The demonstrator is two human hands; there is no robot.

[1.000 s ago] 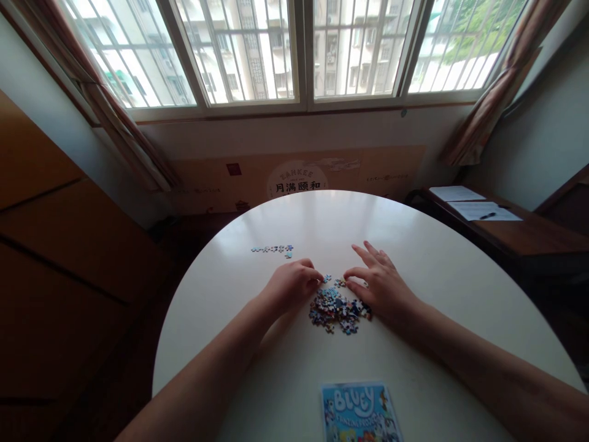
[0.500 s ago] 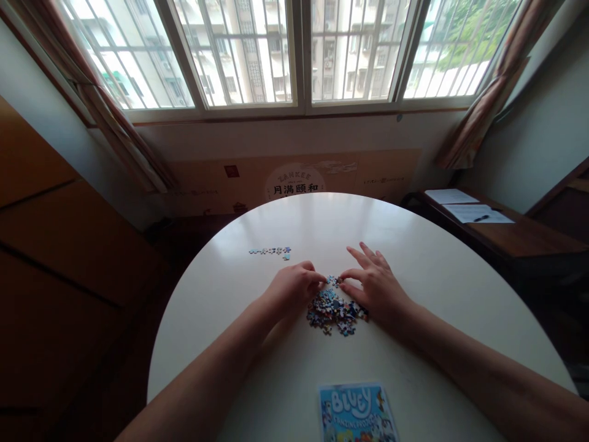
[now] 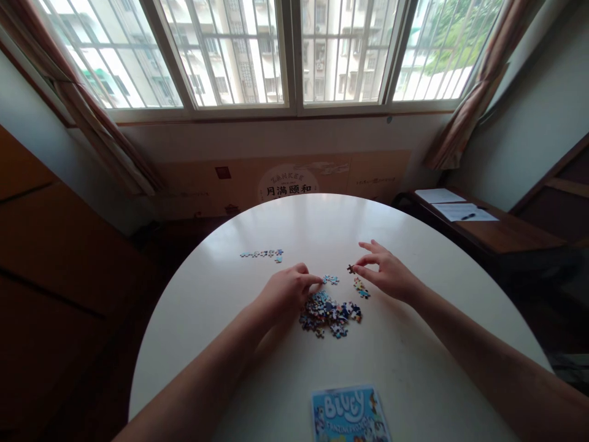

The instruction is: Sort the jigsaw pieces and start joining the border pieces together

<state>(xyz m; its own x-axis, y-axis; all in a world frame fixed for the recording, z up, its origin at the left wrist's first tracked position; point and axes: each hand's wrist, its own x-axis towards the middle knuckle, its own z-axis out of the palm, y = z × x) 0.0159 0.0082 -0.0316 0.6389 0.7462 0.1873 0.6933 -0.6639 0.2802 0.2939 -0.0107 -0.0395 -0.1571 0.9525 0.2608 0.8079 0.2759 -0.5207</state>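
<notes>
My left hand [image 3: 289, 287] is closed, its fingertips pinched at the left edge of a few light-blue puzzle pieces [image 3: 331, 280] lying on the table. Between the thumb and index finger of my right hand [image 3: 385, 270] is one dark brown puzzle piece [image 3: 351, 269], and its other fingers stretch away. Just below that hand lies a short strip of yellow and teal puzzle pieces [image 3: 361, 288]. A heap of mixed puzzle pieces [image 3: 329, 314] sits nearer to me, between my forearms.
A row of puzzle pieces [image 3: 262, 253] lies at the back left of the round white table [image 3: 442, 368]. Close to me is a blue Bluey picture card or box [image 3: 350, 414]. A wooden side table [image 3: 510, 236] with papers [image 3: 464, 212] stands to the right.
My right hand has moved right, away from the light-blue pieces, with the dark piece in its pinch. The yellow and teal strip has come into sight. My left hand stays by the light-blue pieces.
</notes>
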